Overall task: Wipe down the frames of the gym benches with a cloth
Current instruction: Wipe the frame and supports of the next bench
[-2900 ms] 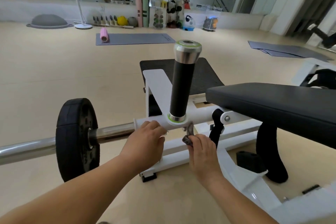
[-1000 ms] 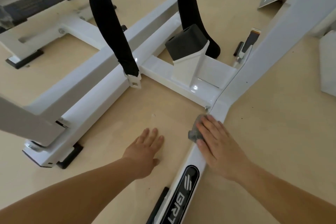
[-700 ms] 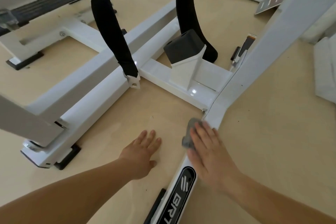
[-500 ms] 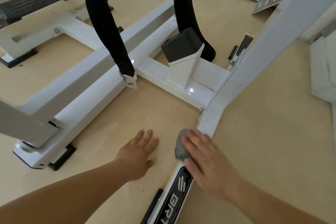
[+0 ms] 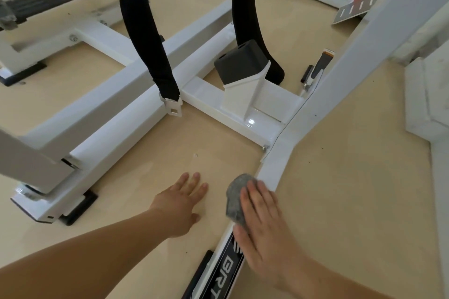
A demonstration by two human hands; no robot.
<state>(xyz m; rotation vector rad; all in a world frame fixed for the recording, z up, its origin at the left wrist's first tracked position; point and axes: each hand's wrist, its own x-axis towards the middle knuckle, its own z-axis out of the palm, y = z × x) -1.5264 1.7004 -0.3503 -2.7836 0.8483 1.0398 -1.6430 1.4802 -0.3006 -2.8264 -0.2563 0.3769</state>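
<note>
Cloth: a small grey cloth (image 5: 236, 198), bunched into a rounded wad with a fuzzy, mottled surface. It sits on the white floor rail of the bench frame (image 5: 277, 160), at the rail's left edge, just below the joint where the rail meets a crossbar.

Right hand: the right hand (image 5: 264, 223) lies flat over the cloth with its fingers straight and close together, pressing the cloth onto the rail. The fingers are not curled round it. The left half of the cloth shows past the fingertips.

Left hand: the left hand (image 5: 182, 204) rests palm down on the floor (image 5: 352, 189), fingers spread and straight, holding nothing. It is just left of the rail and apart from the cloth.

Frame: glossy white square tubing lying low on the floor. The rail under the cloth runs from the lower middle of the view up to the right. A crossbar (image 5: 211, 97) joins it from the left, and a small bolt (image 5: 265, 147) sits at the joint.

Label: a black sticker (image 5: 226, 272) with white letters lies along the rail nearest the camera, partly under the right wrist.

Block: a black rubber block (image 5: 240, 62) tops a white bracket on the crossbar.

Tube: a curved black tube (image 5: 245, 7) rises behind the block.

Strap: a black strap (image 5: 145, 31) hangs down to a white buckle (image 5: 171, 104) by the crossbar's left end.

Foot: a black rubber foot (image 5: 77, 206) sits under the frame's left corner.
</note>
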